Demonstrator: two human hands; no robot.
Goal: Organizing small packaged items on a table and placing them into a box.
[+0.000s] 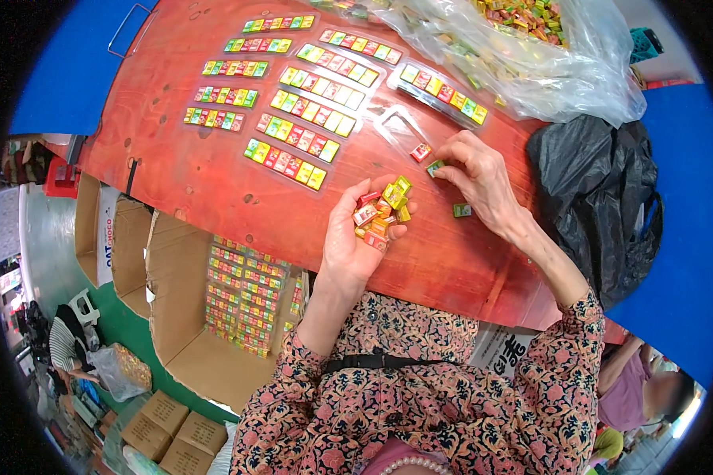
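My left hand point(342, 237) is cupped palm up around a heap of small coloured boxes point(384, 210), mostly yellow, orange and red. Between the thumb and fingertips of my right hand point(483, 174) is a small green box point(435, 167). It is held by the near end of a clear plastic tray point(386, 119) on the table. One red-and-white box point(421, 152) sits at that end of the tray. A loose green box point(462, 210) lies on the table below my right wrist.
Filled clear trays point(428, 101) lie in rows on the red table point(174, 170). A large clear bag point(602, 87) of small boxes stands at the far right, above a black plastic bag point(594, 190). An open carton point(174, 317) with filled trays is at the left front.
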